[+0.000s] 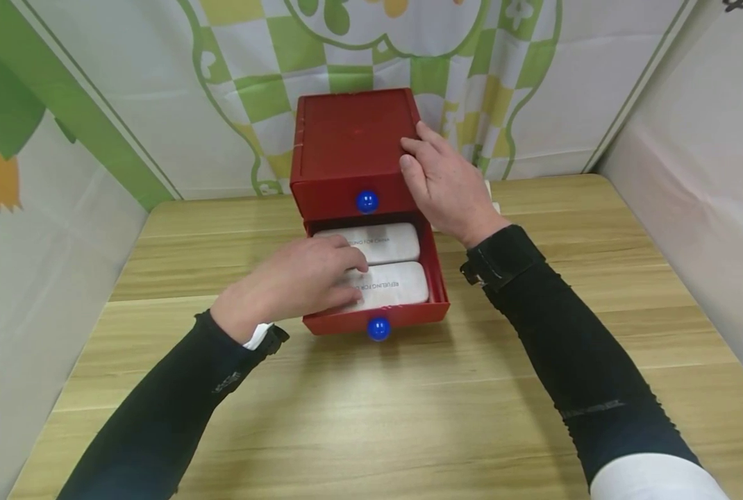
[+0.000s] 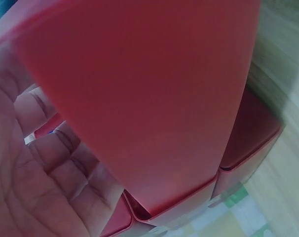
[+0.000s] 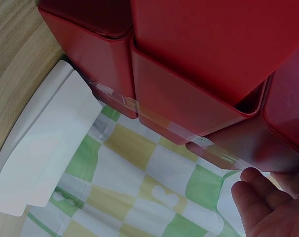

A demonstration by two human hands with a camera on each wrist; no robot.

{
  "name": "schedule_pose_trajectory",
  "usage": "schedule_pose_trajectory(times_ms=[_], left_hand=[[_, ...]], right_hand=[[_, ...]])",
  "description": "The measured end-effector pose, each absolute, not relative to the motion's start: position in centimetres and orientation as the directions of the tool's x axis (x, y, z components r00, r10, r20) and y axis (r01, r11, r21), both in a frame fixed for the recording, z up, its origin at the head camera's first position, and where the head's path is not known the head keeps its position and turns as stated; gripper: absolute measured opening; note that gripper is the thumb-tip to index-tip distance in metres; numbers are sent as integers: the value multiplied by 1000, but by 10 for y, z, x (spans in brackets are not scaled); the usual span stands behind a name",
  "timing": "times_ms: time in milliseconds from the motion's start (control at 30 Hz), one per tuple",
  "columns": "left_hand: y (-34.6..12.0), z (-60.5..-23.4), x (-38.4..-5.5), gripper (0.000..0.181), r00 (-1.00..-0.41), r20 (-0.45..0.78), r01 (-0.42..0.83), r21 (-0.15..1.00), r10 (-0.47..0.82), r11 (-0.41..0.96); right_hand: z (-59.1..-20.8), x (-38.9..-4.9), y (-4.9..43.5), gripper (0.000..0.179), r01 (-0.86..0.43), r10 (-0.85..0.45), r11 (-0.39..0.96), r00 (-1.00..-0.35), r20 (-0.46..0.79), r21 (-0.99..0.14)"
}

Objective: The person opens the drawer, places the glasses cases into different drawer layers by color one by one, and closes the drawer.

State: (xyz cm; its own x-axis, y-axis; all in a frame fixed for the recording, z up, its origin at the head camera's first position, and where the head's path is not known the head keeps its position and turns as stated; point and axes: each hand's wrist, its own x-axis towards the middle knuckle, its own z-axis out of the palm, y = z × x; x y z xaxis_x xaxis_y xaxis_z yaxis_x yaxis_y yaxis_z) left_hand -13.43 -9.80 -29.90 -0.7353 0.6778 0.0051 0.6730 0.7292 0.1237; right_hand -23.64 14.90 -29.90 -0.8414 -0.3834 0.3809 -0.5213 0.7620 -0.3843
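Observation:
A red drawer unit (image 1: 355, 135) with blue ball knobs stands at the back of the table. Its middle drawer (image 1: 437, 281) is pulled out and holds two white oblong cases with printed lettering, a rear case (image 1: 396, 239) and a front case (image 1: 403, 281). Over the drawer's left side, my left hand (image 1: 299, 278) reaches in, its spread, slightly bent fingers at the left part of the cases. The left wrist view shows those fingers over the red drawer wall (image 2: 154, 98). My right hand (image 1: 449, 184) rests on the unit's upper right edge, fingers on the top.
A white object (image 3: 41, 148) stands on the wooden table (image 1: 378, 430) beside the unit, mostly hidden behind my right hand in the head view. Behind the unit hangs a patterned curtain (image 1: 271, 97). White fabric walls (image 1: 690, 153) enclose both sides.

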Motion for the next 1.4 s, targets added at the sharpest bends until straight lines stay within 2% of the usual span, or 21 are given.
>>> schedule_pose_trajectory(times_ms=[400,733,933,1167,1400], left_hand=[[-100,-302,-128,40,-730,116,682,164,673,712],[-98,-309,-120,37,-652,289,753,137,701,644],[-96,-310,-115,43,-602,362,786,112,712,607],[-92,-313,-108,48,-556,406,813,88,725,575],[-92,-318,-104,51,-574,397,801,93,716,591]], right_hand=[[-300,-236,149,61,-520,-379,767,-840,387,-377],[-300,-237,149,61,-526,-383,764,-836,394,-374],[-301,-237,149,61,-525,-382,766,-836,394,-371],[-300,-237,149,61,-524,-383,765,-838,389,-376],[-300,-237,149,61,-524,-382,766,-837,391,-372]])
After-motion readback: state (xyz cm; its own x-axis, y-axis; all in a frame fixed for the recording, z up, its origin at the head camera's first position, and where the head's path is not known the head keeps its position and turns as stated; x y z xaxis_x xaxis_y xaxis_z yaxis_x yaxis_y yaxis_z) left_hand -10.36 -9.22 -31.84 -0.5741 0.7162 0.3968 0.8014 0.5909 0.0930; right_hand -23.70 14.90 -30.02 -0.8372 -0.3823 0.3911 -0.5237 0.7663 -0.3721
